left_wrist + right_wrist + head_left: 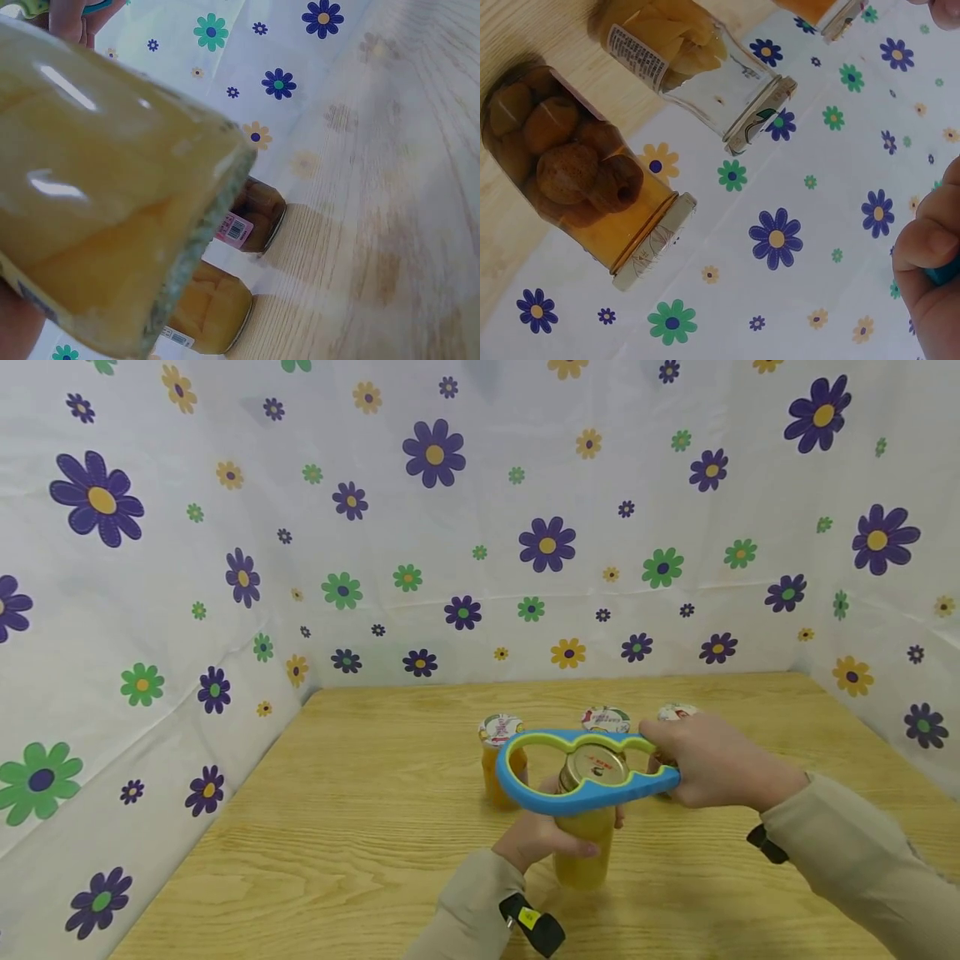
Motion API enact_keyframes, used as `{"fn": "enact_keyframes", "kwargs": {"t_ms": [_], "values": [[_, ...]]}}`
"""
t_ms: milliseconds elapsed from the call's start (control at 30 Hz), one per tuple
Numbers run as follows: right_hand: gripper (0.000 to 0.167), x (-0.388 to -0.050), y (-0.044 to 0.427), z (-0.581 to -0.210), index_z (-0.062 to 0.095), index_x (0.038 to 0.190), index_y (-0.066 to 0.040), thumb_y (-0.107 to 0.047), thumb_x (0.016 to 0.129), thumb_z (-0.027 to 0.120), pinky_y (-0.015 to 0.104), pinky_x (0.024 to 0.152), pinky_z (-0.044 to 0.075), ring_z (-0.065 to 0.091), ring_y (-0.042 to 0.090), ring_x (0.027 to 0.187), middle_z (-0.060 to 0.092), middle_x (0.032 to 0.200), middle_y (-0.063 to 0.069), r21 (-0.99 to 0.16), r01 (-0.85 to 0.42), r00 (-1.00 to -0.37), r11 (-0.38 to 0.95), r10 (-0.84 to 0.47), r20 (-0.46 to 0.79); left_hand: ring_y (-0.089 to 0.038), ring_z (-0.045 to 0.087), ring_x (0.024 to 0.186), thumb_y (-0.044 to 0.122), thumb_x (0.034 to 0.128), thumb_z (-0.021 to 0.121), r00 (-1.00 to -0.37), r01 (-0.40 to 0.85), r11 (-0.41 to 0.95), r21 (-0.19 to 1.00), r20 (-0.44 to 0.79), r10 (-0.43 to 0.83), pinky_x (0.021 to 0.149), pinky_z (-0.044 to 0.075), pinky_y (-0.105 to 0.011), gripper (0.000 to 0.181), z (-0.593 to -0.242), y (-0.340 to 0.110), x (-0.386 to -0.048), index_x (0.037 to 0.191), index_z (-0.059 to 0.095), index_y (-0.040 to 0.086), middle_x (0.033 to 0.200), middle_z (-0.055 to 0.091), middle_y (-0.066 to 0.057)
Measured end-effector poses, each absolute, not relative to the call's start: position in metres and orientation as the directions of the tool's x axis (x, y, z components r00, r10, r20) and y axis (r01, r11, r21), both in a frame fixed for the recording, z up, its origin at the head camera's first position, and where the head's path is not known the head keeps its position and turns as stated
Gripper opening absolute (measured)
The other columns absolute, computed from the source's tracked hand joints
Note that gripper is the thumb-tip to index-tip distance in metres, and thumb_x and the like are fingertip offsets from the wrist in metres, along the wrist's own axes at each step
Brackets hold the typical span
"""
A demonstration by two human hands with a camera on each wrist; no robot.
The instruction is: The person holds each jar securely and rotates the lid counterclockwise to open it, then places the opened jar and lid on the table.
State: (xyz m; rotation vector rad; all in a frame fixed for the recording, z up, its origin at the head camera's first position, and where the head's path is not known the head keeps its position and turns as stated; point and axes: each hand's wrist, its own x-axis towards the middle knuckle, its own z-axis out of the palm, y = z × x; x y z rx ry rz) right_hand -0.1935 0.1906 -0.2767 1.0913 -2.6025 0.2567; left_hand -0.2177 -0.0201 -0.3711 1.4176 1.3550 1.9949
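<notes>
My left hand (536, 839) grips a glass jar (585, 868) of yellow fruit around its body. The jar has a gold metal lid (597, 765). A blue and lime-green jar opener (622, 792) lies across the top, one of its scalloped openings around the lid. On the right, my right hand (723, 766) holds the opener's handle end. The jar's glass base fills much of the left wrist view, where pale yellow fruit (97, 187) shows through. Whether that base touches the table cannot be told. The right wrist view catches only part of the right hand (930, 262).
Behind the held jar stand three more lidded jars: orange fruit (497, 787) on the left, pale slices (679, 45) in the middle, dark round fruit (574, 169) on the right. A flower-print curtain (480, 510) encloses the wooden table (337, 827) at the back and sides.
</notes>
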Motion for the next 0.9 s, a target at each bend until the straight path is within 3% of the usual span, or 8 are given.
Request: {"fn": "enact_keyframes", "kwargs": {"t_ms": [67, 133, 267, 333, 467, 633, 900], "values": [[0.031, -0.194, 0.191, -0.277, 0.044, 0.073, -0.015, -0.008, 0.061, 0.072, 0.021, 0.047, 0.041, 0.051, 0.005, 0.053, 0.060, 0.066, -0.007, -0.048, -0.708, -0.668, 0.704, -0.647, 0.367, -0.041, 0.050, 0.093, 0.007, 0.0707, 0.068, -0.464, 0.269, -0.467, 0.842, 0.538, 0.703, 0.090, 0.038, -0.045, 0.059, -0.372, -0.020, -0.218, 0.119, 0.040, -0.009, 0.096, 0.048, -0.037], [0.030, -0.193, 0.191, -0.278, 0.044, 0.074, -0.015, -0.011, 0.062, 0.072, 0.020, 0.046, 0.039, 0.046, 0.003, 0.051, 0.055, 0.064, -0.010, -0.040, -0.687, -0.680, 0.726, -0.622, 0.388, -0.047, 0.046, 0.094, 0.006, 0.0701, 0.068, -0.500, 0.291, -0.430, 0.855, 0.519, 0.693, 0.090, 0.038, -0.044, 0.059, -0.373, -0.020, -0.217, 0.120, 0.040, -0.007, 0.098, 0.052, -0.032], [0.031, -0.191, 0.190, -0.281, 0.044, 0.073, -0.014, -0.011, 0.061, 0.072, 0.020, 0.044, 0.034, 0.038, 0.003, 0.049, 0.048, 0.061, -0.011, -0.022, -0.645, -0.694, 0.764, -0.574, 0.434, -0.028, 0.049, 0.104, 0.005, 0.0666, 0.069, -0.635, 0.289, -0.306, 0.907, 0.420, 0.648, 0.094, 0.035, -0.034, 0.067, -0.373, -0.023, -0.213, 0.126, 0.038, 0.004, 0.111, 0.054, -0.009], [0.032, -0.189, 0.189, -0.282, 0.044, 0.072, -0.014, -0.010, 0.059, 0.073, 0.020, 0.044, 0.033, 0.037, 0.004, 0.049, 0.047, 0.061, -0.011, -0.021, -0.625, -0.699, 0.780, -0.548, 0.459, -0.018, 0.049, 0.106, 0.005, 0.0656, 0.070, -0.674, 0.298, -0.259, 0.919, 0.394, 0.625, 0.095, 0.034, -0.032, 0.070, -0.374, -0.023, -0.213, 0.127, 0.037, 0.007, 0.116, 0.052, -0.004], [0.033, -0.188, 0.188, -0.287, 0.044, 0.071, -0.013, -0.009, 0.057, 0.074, 0.021, 0.042, 0.033, 0.037, 0.005, 0.047, 0.048, 0.060, -0.009, -0.017, -0.596, -0.695, 0.803, -0.505, 0.512, -0.016, 0.049, 0.106, 0.004, 0.0663, 0.070, -0.691, 0.338, -0.231, 0.912, 0.407, 0.597, 0.095, 0.034, -0.033, 0.066, -0.375, -0.023, -0.213, 0.124, 0.039, 0.004, 0.117, 0.052, -0.008], [0.033, -0.188, 0.187, -0.294, 0.044, 0.071, -0.014, -0.011, 0.057, 0.073, 0.021, 0.040, 0.030, 0.035, 0.006, 0.045, 0.042, 0.057, -0.008, -0.023, -0.558, -0.705, 0.830, -0.459, 0.540, -0.014, 0.048, 0.106, 0.002, 0.0673, 0.069, -0.726, 0.346, -0.177, 0.921, 0.382, 0.571, 0.094, 0.034, -0.030, 0.063, -0.375, -0.022, -0.214, 0.124, 0.041, 0.007, 0.117, 0.052, -0.005], [0.025, -0.195, 0.182, -0.310, 0.044, 0.071, -0.011, -0.002, 0.058, 0.063, 0.021, 0.039, 0.026, 0.031, 0.008, 0.043, 0.036, 0.055, -0.006, -0.054, -0.550, -0.706, 0.833, -0.429, 0.564, -0.014, 0.047, 0.109, 0.004, 0.0691, 0.070, -0.759, 0.367, -0.123, 0.922, 0.373, 0.534, 0.096, 0.032, -0.031, 0.063, -0.376, -0.021, -0.215, 0.125, 0.041, 0.010, 0.119, 0.051, -0.004]]}}
